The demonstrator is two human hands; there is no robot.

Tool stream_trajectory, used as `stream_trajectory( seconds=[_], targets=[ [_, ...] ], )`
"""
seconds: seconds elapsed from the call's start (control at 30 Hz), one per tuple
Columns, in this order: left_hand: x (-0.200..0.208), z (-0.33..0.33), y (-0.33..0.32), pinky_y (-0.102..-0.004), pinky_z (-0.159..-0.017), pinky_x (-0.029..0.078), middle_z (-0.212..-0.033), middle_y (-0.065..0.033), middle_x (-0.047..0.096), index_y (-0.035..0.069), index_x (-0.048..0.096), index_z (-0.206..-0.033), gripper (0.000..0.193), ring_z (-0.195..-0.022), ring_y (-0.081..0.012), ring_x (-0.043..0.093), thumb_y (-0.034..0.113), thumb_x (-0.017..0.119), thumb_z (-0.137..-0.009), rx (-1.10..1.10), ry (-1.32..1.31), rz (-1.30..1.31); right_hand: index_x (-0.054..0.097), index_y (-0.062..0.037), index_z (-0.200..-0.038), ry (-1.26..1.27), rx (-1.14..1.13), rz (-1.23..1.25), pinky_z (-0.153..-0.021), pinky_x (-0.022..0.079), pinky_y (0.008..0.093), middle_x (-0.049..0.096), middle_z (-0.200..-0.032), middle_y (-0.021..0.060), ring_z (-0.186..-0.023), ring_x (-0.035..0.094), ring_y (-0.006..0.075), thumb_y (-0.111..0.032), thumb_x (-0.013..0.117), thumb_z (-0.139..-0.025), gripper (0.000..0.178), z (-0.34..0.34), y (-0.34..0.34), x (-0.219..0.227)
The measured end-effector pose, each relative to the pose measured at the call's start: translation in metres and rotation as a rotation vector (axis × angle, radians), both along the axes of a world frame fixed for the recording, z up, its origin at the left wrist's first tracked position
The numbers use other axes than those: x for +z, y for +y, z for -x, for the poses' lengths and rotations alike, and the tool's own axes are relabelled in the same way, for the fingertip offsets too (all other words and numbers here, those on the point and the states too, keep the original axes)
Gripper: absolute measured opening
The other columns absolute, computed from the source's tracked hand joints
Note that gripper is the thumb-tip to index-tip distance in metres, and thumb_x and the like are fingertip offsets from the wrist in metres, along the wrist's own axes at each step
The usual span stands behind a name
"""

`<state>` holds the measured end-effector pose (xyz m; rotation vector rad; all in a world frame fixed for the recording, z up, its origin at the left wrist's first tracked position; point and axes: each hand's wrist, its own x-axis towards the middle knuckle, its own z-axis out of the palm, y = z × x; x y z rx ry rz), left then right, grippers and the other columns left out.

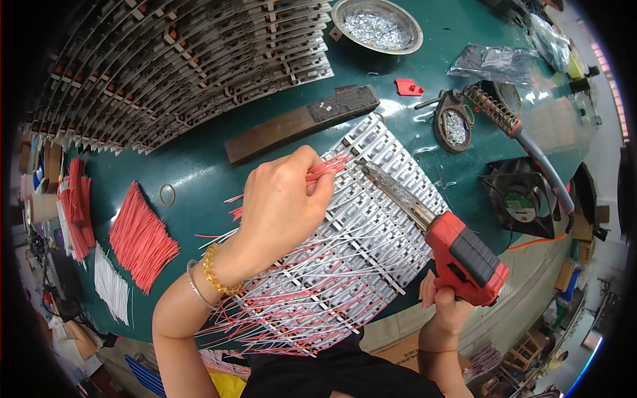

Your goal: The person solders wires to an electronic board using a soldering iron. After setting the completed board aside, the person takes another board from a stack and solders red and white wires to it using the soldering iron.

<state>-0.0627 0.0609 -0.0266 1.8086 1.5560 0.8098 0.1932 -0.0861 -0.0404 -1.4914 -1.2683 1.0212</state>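
Note:
My left hand (282,196) is closed on a small bunch of thin red wires (326,167), their ends reaching the top part of a panel of small circuit boards (378,242). My right hand (450,308) grips a red and black soldering gun (464,259). Its dark tip points left, close to the wire ends; whether it touches the panel I cannot tell. Many red and white wires (298,298) trail from the lower rows of the panel toward me and to the left, partly under my left wrist.
Stacked board panels (186,66) fill the far left. A brown block (272,136) lies beyond the panel. Red wires (142,235) and white wires (111,285) lie left. Right are a metal dish (454,126), a coil-wrapped soldering iron (537,156) and a black fan (521,202).

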Motion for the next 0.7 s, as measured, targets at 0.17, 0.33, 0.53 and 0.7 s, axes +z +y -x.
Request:
stream_trajectory(
  seconds=[0.17,0.33,0.53,0.7],
  targets=[
    [0.000,0.000,0.000,-0.0438,-0.056,0.048,-0.069,-0.0187,0.066,-0.002,0.061,-0.077,0.016,-0.061,-0.0369,0.064,0.012,0.067,-0.083,0.001,0.006,-0.003,0.046,0.0145,-0.123,0.054,-0.012,-0.007,-0.043,0.040,0.0248,0.048,-0.053,0.0009,-0.042,0.045,0.0104,-0.056,0.073,-0.081,0.086,0.005,0.004,0.005],
    [0.001,0.001,0.000,-0.0439,-0.057,0.049,-0.067,-0.0192,0.065,-0.002,0.061,-0.078,0.016,-0.061,-0.0374,0.064,0.012,0.067,-0.083,-0.007,0.012,0.002,0.044,0.0150,-0.125,0.136,-0.019,0.006,-0.043,0.040,0.0238,0.048,-0.052,-0.0001,-0.041,0.046,0.0093,-0.056,0.074,-0.081,0.088,0.005,0.003,0.005],
    [0.007,0.003,0.004,-0.0321,-0.057,0.047,-0.076,-0.0141,0.066,-0.004,0.065,-0.085,0.014,-0.060,-0.0211,0.061,0.008,0.072,-0.083,-0.069,-0.012,-0.051,0.045,0.0149,-0.126,0.223,-0.064,0.000,-0.042,0.039,0.0237,0.047,-0.051,0.0001,-0.040,0.046,0.0097,-0.057,0.073,-0.081,0.089,0.012,0.006,0.018],
    [0.017,0.002,-0.002,-0.0374,-0.061,0.047,-0.085,-0.0134,0.061,-0.004,0.065,-0.085,0.013,-0.065,-0.0270,0.059,0.006,0.071,-0.082,-0.075,-0.086,0.002,0.046,0.0149,-0.126,0.269,-0.077,0.020,-0.041,0.038,0.0243,0.047,-0.051,0.0001,-0.040,0.046,0.0101,-0.059,0.072,-0.079,0.091,0.013,0.004,0.023]
  ],
)
